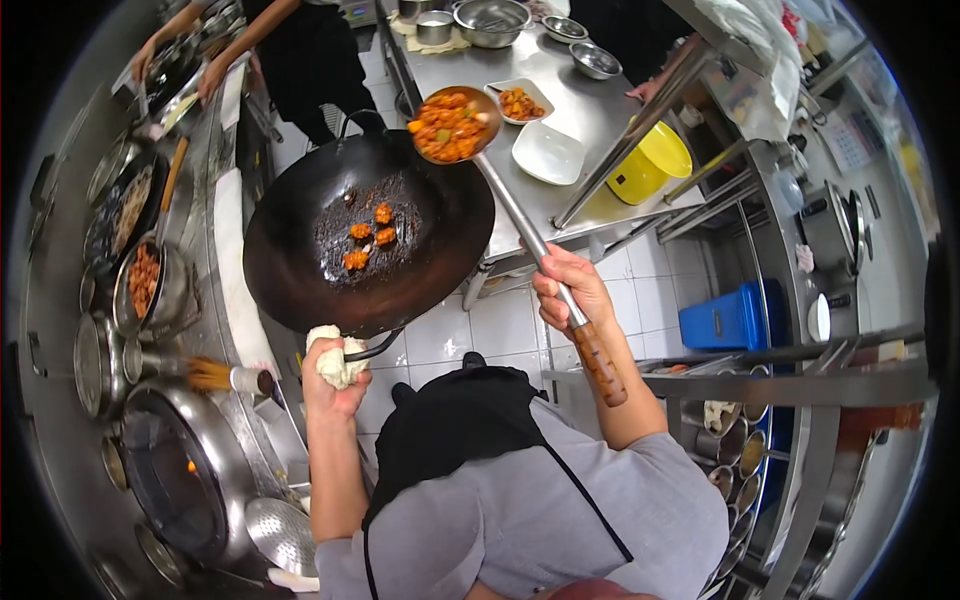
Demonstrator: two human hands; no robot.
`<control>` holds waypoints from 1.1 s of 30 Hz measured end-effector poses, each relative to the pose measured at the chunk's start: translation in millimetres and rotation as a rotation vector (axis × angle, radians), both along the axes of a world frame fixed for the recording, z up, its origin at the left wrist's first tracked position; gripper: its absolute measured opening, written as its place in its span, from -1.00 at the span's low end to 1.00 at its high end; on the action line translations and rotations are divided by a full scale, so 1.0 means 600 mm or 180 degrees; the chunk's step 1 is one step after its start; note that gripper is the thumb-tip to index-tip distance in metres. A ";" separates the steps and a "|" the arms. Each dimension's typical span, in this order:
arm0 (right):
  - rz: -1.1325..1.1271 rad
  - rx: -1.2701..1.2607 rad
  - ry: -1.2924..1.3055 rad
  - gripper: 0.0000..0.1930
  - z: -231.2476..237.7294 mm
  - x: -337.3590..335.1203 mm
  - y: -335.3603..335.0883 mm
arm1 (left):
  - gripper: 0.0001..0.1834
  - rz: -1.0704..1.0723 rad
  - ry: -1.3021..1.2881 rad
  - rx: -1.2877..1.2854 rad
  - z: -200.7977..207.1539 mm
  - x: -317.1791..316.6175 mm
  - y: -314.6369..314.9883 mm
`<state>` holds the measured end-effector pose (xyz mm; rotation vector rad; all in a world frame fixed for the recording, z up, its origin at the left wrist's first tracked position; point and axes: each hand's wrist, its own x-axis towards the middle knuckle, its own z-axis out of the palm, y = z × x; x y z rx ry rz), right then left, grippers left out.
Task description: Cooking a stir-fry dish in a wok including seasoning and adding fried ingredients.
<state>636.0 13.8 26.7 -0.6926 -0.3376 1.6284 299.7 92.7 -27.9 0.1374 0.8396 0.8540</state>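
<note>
A big black wok (285, 235) is held up off the stove, over the gap between stove and steel table. My left hand (332, 395) is closed round its near loop handle through a pale folded cloth (340, 365). A few orange-red sauced pieces (383, 213) lie on the wok's dark bottom. In my right hand (580, 290) is a long steel ladle (516, 210), gripped on the shaft above its brown wrapped handle end. Its bowl, heaped with diced food in red-orange sauce (450, 125), hangs over the wok's far right rim, near a white dish (548, 153).
The steel table (455, 75) also bears a white dish of similar food (520, 104), metal bowls (490, 20) and a yellow container (650, 165). Stove and pans (150, 285) line the left. A co-worker's arms (235, 50) reach there; another person's hand (645, 90) rests at the table's far right.
</note>
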 end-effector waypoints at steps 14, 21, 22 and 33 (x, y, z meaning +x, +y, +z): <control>-0.1996 -0.1650 -0.4571 -0.54 -0.116 0.004 0.052 | -0.91 -0.0439 0.0296 0.0093 -0.014 -0.074 0.052; -0.2129 -0.1403 -0.6067 -0.45 -0.173 0.024 0.039 | -0.90 -0.0509 0.0273 0.0110 -0.006 -0.072 0.063; -0.2231 -0.1318 -0.6144 -0.44 -0.169 0.019 0.041 | -0.90 -0.0487 0.0303 0.0089 -0.003 -0.072 0.061; -0.2282 -0.0538 -0.3549 -0.49 -0.152 0.020 0.029 | -0.90 -0.0316 0.0249 0.0083 0.005 -0.060 0.050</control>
